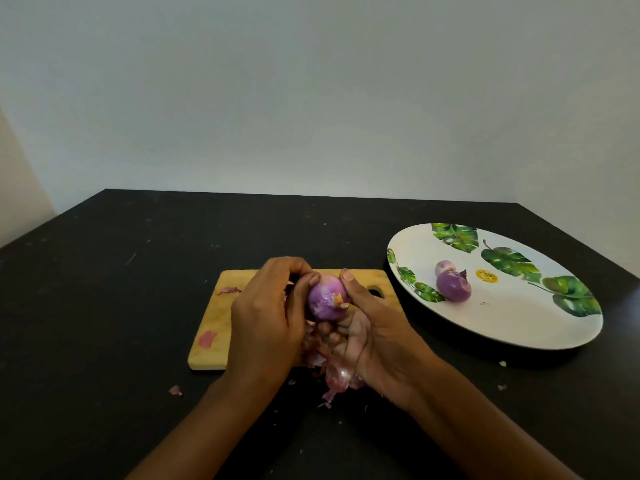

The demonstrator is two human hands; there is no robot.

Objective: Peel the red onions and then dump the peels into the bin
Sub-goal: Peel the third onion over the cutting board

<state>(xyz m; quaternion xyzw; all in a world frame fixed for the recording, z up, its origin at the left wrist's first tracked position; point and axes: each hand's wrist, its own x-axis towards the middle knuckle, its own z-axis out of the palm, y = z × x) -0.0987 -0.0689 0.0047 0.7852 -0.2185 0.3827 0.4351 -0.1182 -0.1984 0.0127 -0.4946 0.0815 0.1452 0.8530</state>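
Looking from: the head view, the only one.
Onions in all: three.
Held onion (pixel 327 301): one, purple and shiny, mostly peeled, up in the air just over the cutting board, between the two hands.
Left hand (pixel 266 317): fingers curled round the left side of the held onion, thumb tip on its top.
Right hand (pixel 374 337): fingers curled under the held onion, thumb up against its right side.
Plate onions: two, a big onion (pixel 453 286) and a small onion (pixel 444 267) behind it, touching each other, on the left part of the plate.
Plate (pixel 502 327): one, white with green leaves, on the surface just to the right of the cutting board.
Cutting board (pixel 214 344): one, wooden, lying flat under the hands.
Peel heap (pixel 337 375): one pile under the hands, at the near edge of the board and spilling onto the surface.
Peels on the board: two, a pink piece (pixel 207 339) and a thin dark piece (pixel 228 290).
Loose bits on the surface: one left bit (pixel 175 390) and one right bit (pixel 502 386), well apart.
Surface (pixel 104 306): one, black, with pale scratches.
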